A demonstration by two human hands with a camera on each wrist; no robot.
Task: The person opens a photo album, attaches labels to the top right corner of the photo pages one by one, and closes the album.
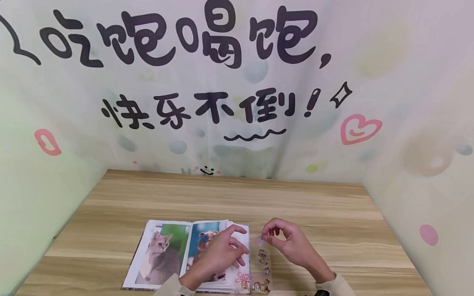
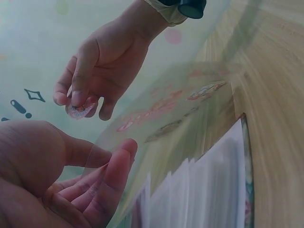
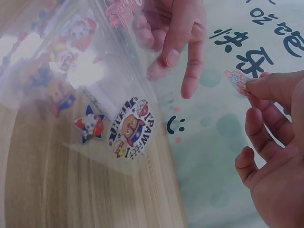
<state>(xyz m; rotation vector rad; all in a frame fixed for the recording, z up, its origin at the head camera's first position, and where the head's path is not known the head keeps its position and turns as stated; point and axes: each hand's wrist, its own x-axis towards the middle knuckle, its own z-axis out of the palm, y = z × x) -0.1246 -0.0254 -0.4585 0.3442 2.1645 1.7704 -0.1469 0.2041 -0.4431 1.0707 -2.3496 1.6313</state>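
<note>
My right hand [image 1: 290, 243] pinches a small peeled sticker [image 3: 236, 82] between thumb and index finger, raised beside the sheet. My left hand [image 1: 222, 252] pinches the edge of a clear sticker sheet [image 1: 262, 258] between thumb and fingers, with some fingers spread. In the right wrist view the sheet bears cartoon puppy stickers, among them a round lettered sticker [image 3: 130, 129] and a star-shaped sticker [image 3: 90, 124]. Under the left forearm lies an open photo album [image 1: 140, 266]; the hand partly hides its right page.
The album's left page shows a cat photo [image 1: 162, 258]; a second animal photo [image 1: 200, 236] is partly covered. The wooden table [image 1: 317, 203] meets a printed cloth backdrop [image 1: 205, 151] behind, and pale side walls stand left and right.
</note>
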